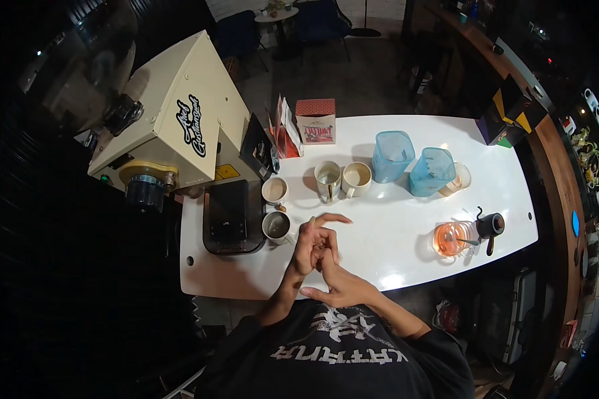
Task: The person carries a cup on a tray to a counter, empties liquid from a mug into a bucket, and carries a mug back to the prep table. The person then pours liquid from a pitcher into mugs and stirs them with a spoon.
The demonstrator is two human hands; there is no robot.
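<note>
My left hand [313,247] is raised over the front edge of the white table, its index finger stretched to the right and its other fingers bent. My right hand [343,286] touches it from below, the thumb spread out to the left and the fingertips meeting the left fingers. Neither hand shows an object in it. Closest to my left hand is a grey-lined mug [277,227]. Behind it stands a light cup [275,191]. Two more mugs, a white mug [327,179] and a cream mug [357,178], are farther back.
A cream coffee grinder [180,120] rises at left, beside a black scale [227,216]. Two blue pitchers [393,156] stand at the back of the white table [379,246]. At right are a glass server [451,238] with orange liquid and a black-handled item [490,226]. A red box [315,121] stands behind.
</note>
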